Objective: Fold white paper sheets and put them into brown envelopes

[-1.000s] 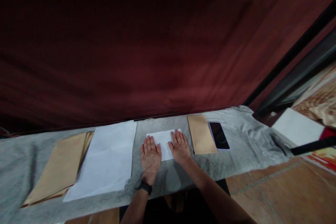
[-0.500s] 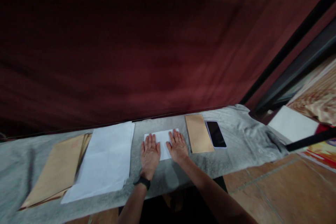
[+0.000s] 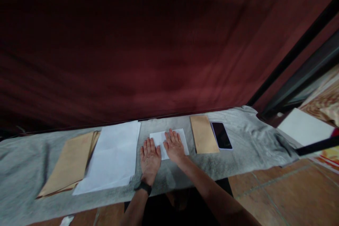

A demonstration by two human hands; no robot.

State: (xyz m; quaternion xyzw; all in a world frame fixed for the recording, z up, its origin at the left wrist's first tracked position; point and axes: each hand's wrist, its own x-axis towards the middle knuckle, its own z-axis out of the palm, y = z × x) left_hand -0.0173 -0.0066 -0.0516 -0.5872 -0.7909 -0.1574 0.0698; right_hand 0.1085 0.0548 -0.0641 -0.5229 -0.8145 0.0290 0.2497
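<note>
A small white sheet of paper point(image 3: 159, 137), which looks folded, lies on the grey cloth between my hands. My left hand point(image 3: 150, 157) rests flat with its fingers stretched forward, over the sheet's left edge, and wears a dark band at the wrist. Flat on the middle of the sheet lies my right hand point(image 3: 174, 146), fingers spread and pointing away from me. Neither hand grips anything. Just right of the sheet is a brown envelope point(image 3: 204, 134). Left of my left hand, a stack of large white paper sheets point(image 3: 111, 155) is spread out.
Several brown envelopes point(image 3: 67, 162) lie overlapping at the left. A phone point(image 3: 221, 136) rests beside the right-hand envelope. The grey cloth point(image 3: 249, 141) covers a narrow surface against a dark red curtain point(image 3: 164, 70). Black bars point(image 3: 291, 53) and a white panel point(image 3: 304, 127) stand at the right.
My right hand has slid left, from the sheet's right side onto its middle. My left hand has shifted slightly towards the sheet's left edge. The whole view has drifted a little.
</note>
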